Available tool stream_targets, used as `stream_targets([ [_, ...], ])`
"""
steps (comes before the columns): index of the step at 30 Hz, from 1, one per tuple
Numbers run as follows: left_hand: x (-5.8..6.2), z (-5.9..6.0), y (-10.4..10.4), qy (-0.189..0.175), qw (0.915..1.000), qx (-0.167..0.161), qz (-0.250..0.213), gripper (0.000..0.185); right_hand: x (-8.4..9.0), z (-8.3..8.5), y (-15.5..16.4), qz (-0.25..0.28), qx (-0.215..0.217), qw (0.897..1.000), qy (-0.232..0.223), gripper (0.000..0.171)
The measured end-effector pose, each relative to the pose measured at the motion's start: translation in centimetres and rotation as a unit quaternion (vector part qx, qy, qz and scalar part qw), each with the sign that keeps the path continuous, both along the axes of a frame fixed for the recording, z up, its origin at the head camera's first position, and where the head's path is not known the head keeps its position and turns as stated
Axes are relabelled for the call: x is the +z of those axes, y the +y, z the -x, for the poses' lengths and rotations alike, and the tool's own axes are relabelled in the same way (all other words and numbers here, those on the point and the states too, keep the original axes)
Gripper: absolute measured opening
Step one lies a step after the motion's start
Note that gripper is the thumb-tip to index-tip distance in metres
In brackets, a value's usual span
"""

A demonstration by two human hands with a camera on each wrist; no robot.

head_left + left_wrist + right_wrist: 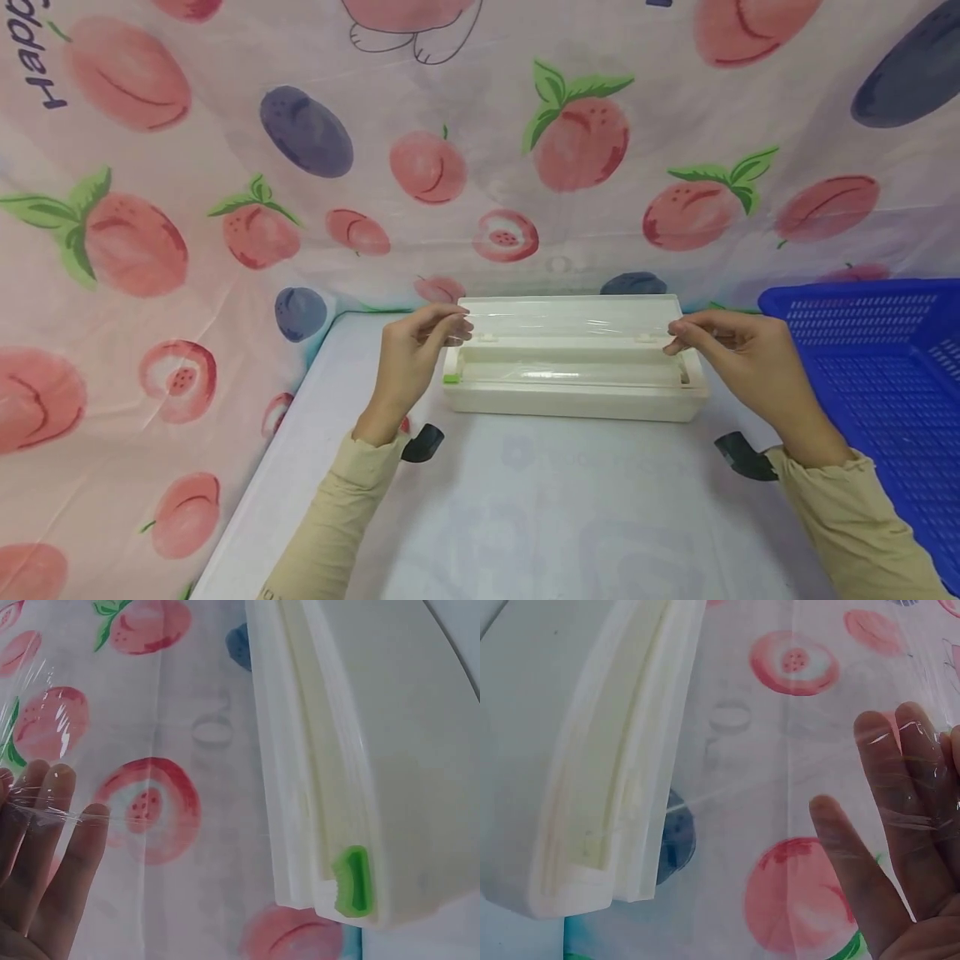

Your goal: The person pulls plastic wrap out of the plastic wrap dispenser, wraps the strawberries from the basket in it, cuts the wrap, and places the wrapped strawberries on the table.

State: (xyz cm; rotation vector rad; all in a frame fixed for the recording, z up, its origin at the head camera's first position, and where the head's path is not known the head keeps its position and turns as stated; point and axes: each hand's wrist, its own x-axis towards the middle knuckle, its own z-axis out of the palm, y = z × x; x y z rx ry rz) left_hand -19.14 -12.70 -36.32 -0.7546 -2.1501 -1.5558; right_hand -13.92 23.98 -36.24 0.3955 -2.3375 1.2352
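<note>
Head above; wrists close (shared dispenser (pixel 573 358))

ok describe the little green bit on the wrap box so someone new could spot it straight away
Start at the long white dispenser box on the table, against the fruit-print cloth. Follow its front slot to the end by the left hand. The green tab sits there, the box's only coloured part.

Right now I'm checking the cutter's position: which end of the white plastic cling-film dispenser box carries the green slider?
The end by the left hand: the green slider sits on the white plastic dispenser box there; the right end shows none.
</note>
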Motion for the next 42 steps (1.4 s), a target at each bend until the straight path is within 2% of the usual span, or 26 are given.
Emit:
stream_targets([
  [6,0.6,-0.5,-0.1,0.001,0.9999,0.008,0.010,0.014,0.8,-0.4,-0.3,0.015,0.012,1.000,-0.009,0.008],
  [11,1.1,-1.0,-0.1,0.006,0.9999,0.005,0.009,0.013,1.4,-0.8,-0.4,0.044,0.039,0.998,-0.005,0.007],
  [14,1.4,-1.2,-0.3,0.003,0.9999,-0.009,-0.004,0.011,1.7,-1.0,-0.4,0.060,0.054,0.997,-0.005,0.007],
  [20,1.8,-1.7,-0.5,-0.025,0.9980,-0.047,-0.032,0.010,2.1,-1.4,-0.3,0.066,0.058,0.996,0.004,0.010],
  [26,2.0,-2.2,-0.8,-0.044,0.9972,-0.056,-0.023,0.010,2.4,-1.7,-0.5,0.065,0.058,0.996,0.012,0.010],
  [32,2.6,-2.8,-1.2,-0.027,0.9979,-0.056,-0.021,0.012,3.0,-2.1,-0.8,0.088,0.068,0.993,0.034,0.012],
  [39,3.1,-3.1,-1.3,-0.026,0.9977,-0.059,-0.019,0.011,3.5,-2.5,-1.0,0.126,0.081,0.988,0.025,0.011],
  [42,3.3,-3.4,-1.4,-0.025,0.9978,-0.060,-0.015,0.010,3.5,-2.7,-1.0,0.126,0.089,0.988,0.026,0.011],
])
